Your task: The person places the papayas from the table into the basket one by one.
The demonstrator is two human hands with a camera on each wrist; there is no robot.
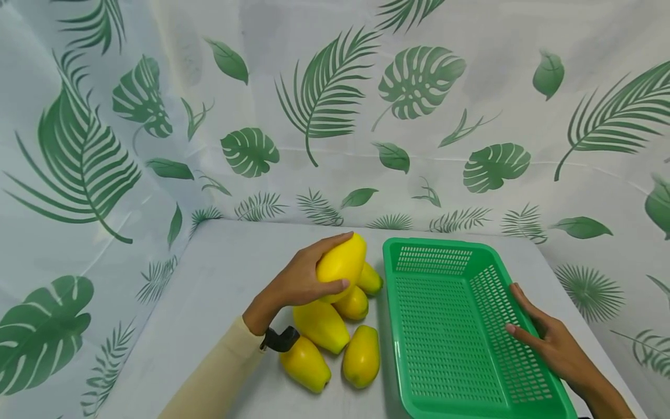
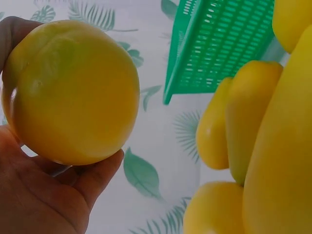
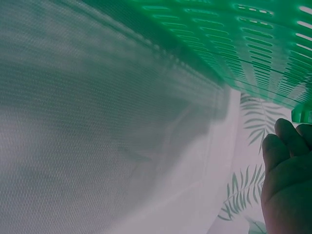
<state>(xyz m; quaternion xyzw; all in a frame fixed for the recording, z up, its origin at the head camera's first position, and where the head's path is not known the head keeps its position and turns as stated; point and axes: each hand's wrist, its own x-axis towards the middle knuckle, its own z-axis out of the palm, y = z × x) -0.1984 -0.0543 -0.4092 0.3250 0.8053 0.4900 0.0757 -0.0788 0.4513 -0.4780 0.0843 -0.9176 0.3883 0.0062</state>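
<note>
My left hand (image 1: pixel 300 273) grips a large yellow papaya (image 1: pixel 342 265), thumb on its near side and fingers over the far side. In the left wrist view the same papaya (image 2: pixel 73 92) shows a rounded end with a greenish patch. Below and around it lie several more yellow papayas (image 1: pixel 320 326), some with green-tinged ends. To their right stands a green plastic basket (image 1: pixel 450 343) with slotted walls and nothing inside. On its right rim my right hand (image 1: pixel 555 343) holds on, thumb over the inner side. The right wrist view shows fingers (image 3: pixel 287 141) close to the basket's outer wall (image 3: pixel 234 44).
A white table (image 1: pixel 225 273) bears the papayas and the basket. Behind it and at both sides hangs a white sheet (image 1: pixel 340 186) printed with green leaves. One papaya (image 1: pixel 370 279) lies close by the basket's left wall.
</note>
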